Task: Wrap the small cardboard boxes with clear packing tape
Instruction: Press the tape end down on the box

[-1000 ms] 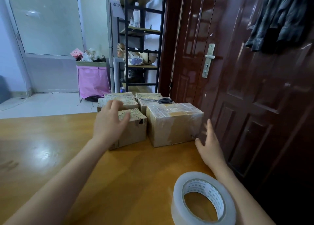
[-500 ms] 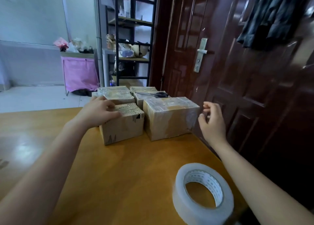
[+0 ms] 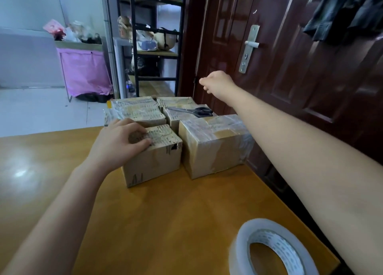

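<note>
On the bench [image 3: 145,223], near its far edge, four boxes sit packed together in two rows; my left hand [image 3: 118,142] rests on the near-left box [image 3: 153,156], fingers curled over its top edge, its long axis running away from me and slightly right. Just beside it stands the bigger taped box [image 3: 213,146], glossy with film. Scissors [image 3: 194,111] lie on the far-right box [image 3: 178,108], blades pointing left. My right hand [image 3: 217,81] is raised beyond the boxes, fingers curled; whether it pinches anything I cannot tell. At the near right corner the tape [image 3: 271,252] lies flat, hole upward. A dark door [image 3: 290,67] stands right, a shelf [image 3: 153,46] behind.
</note>
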The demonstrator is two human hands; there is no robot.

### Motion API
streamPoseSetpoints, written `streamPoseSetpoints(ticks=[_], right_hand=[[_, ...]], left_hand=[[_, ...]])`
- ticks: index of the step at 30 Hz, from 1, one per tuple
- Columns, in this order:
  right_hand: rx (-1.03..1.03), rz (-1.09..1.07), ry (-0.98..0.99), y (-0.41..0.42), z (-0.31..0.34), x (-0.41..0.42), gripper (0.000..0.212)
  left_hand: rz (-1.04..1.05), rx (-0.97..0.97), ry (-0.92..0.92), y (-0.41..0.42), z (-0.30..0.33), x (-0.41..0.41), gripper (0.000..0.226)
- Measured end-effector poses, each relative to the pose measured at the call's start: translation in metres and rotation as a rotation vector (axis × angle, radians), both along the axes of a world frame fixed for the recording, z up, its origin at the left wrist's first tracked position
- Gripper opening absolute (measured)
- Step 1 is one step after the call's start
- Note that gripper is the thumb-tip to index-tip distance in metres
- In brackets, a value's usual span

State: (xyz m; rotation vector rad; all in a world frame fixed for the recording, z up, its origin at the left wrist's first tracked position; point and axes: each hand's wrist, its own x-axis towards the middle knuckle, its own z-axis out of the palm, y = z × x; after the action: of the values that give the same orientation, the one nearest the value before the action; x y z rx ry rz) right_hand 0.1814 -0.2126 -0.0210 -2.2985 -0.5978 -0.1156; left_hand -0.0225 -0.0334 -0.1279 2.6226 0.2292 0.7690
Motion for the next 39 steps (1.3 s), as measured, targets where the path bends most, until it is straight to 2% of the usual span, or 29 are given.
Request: streamPoseSetpoints(ticks=[3, 6, 12, 18, 24, 39], right_hand=[[-0.098, 0.002, 0.11, 0.024, -0.006, 0.019, 0.035], [-0.23, -0.002, 0.139, 0.039, -0.012, 0.035, 0.029], [-0.463, 0.032, 0.345, 0.061, -0.019, 0.056, 0.071], [-0.643, 0.038, 0.333, 0.076, -0.027, 0.066, 0.083], [-0.608, 0.033, 0.46, 0.08, -0.03, 0.073, 0.089], [-0.351, -0.098, 0.349, 0.071, -0.034, 0.086, 0.078]], left_hand=[[-0.001, -0.006, 0.008, 0.0, -0.001, 0.0, 0.054], [-0.008, 0.006, 0.02, 0.003, -0.003, 0.0, 0.062], [-0.038, -0.028, 0.014, 0.005, -0.005, -0.001, 0.065], [-0.041, -0.089, 0.034, 0.006, -0.006, -0.001, 0.061], [-0.033, -0.081, 0.032, 0.006, -0.006, -0.001, 0.06], [-0.038, -0.105, 0.079, 0.005, -0.004, -0.001, 0.063]])
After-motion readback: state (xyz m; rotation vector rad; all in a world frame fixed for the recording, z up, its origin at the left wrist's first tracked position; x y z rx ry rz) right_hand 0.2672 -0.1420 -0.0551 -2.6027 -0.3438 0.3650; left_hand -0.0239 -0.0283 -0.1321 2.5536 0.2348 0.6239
